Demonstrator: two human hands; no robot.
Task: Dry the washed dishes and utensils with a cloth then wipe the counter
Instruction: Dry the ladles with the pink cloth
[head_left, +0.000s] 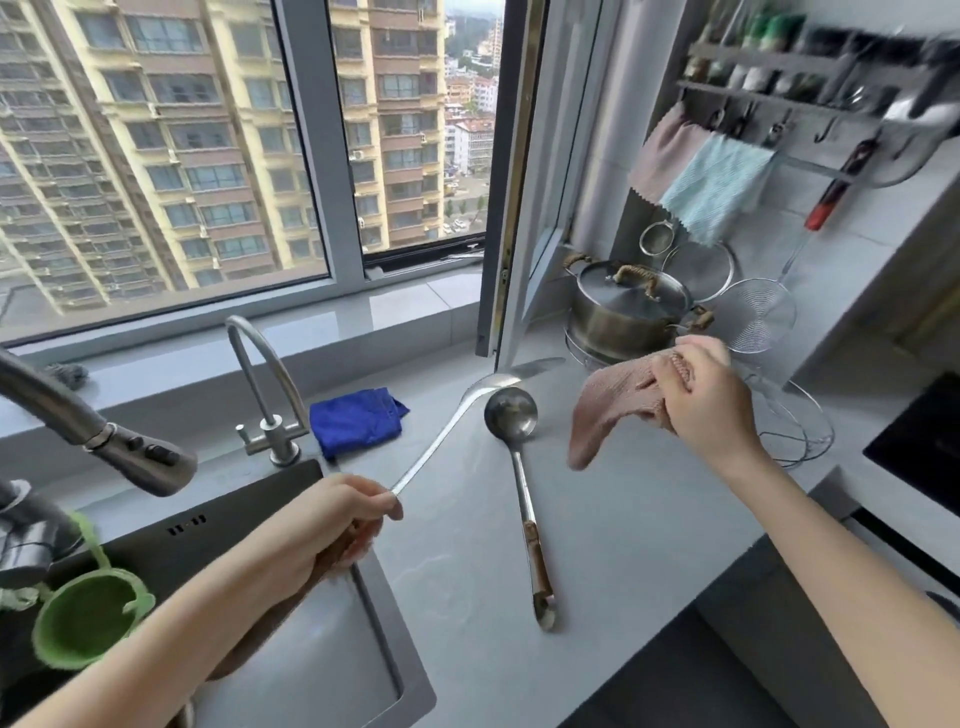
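Bench (467, 561): ladle (521, 488) is lying between the hands, untouched. Right hand (701, 400) is gripping the pink cloth (608, 405); left hand (343, 514) is pinching the spatula (447, 430) at its handle end. Risk: the end-pinch is likely slipping under wiping pressure, with the blade swinging into the ladle.
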